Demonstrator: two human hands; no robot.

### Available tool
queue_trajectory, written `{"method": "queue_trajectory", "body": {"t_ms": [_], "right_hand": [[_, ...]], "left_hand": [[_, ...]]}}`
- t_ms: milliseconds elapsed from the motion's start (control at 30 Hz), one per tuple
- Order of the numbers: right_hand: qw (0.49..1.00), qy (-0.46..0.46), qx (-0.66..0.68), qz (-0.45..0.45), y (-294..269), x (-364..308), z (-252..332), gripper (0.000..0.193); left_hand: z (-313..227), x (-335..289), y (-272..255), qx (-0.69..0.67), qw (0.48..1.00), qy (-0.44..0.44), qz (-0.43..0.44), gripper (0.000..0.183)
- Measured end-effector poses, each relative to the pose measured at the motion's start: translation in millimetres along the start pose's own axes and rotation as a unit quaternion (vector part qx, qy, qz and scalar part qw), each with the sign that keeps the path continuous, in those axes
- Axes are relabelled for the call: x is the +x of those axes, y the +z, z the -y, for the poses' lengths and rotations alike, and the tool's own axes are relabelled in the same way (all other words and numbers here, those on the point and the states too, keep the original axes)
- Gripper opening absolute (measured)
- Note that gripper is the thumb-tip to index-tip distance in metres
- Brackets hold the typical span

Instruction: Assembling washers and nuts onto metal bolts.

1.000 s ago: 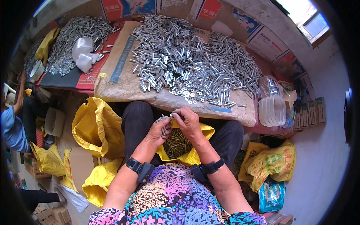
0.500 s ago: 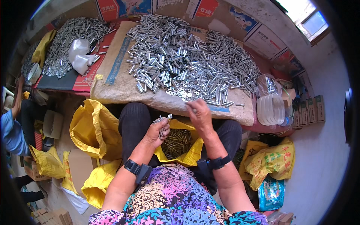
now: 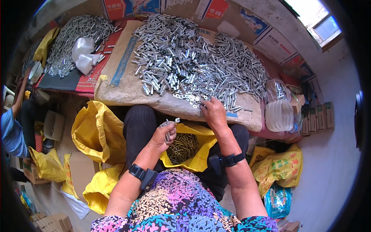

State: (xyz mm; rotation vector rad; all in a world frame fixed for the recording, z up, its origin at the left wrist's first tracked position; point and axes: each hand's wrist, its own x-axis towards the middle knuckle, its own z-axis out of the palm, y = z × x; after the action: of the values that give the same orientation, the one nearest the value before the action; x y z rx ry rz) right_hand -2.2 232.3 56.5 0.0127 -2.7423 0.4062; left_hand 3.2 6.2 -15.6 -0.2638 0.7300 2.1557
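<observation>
My left hand (image 3: 164, 135) is closed around several silver metal bolts (image 3: 169, 135), and one flared end pokes up past the thumb. It hangs over my lap, left of an open yellow sack (image 3: 199, 166) that holds many brass-coloured bolts (image 3: 183, 147). At the front edge of the table, my right hand (image 3: 215, 115) has its fingertips drawn together among small silver washers (image 3: 194, 96). What lies between those fingertips is too small to make out. Behind the washers spreads a big heap of silver metal sleeves (image 3: 174, 54) on a brown woven sheet (image 3: 112, 94).
More yellow sacks (image 3: 94, 135) stand at my left. A second metal heap (image 3: 73, 38) lies at the far left, where another person (image 3: 14, 129) sits. Clear plastic tubs (image 3: 279, 115) and small boxes (image 3: 320, 116) are to the right, above yellow bags (image 3: 280, 170).
My right hand has moved slightly right and lowered its fingertips onto the washers at the table's edge. The left hand still grips the bolts, almost unmoved.
</observation>
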Motion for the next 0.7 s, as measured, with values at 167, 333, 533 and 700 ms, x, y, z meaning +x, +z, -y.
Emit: {"method": "queue_trajectory", "body": {"t_ms": [167, 333, 533, 700], "right_hand": [[1.0, 0.007, -0.004, 0.005, 0, -3, -2, 0.011], [0.999, 0.021, 0.038, -0.014, -4, -6, 10, 0.012], [0.927, 0.046, 0.351, 0.122, 9, -20, 47, 0.018], [0.925, -0.042, 0.364, 0.103, 10, -27, 58, 0.02]], "left_hand": [[1, 0, -3, 0.005, 1.0, 0.004, -0.001, 0.019], [2, -1, -3, 0.012, 1.0, 0.004, -0.01, 0.019], [2, -3, -3, 0.022, 1.0, 0.012, -0.015, 0.018], [2, -7, 3, 0.052, 0.998, -0.01, -0.031, 0.014]]}}
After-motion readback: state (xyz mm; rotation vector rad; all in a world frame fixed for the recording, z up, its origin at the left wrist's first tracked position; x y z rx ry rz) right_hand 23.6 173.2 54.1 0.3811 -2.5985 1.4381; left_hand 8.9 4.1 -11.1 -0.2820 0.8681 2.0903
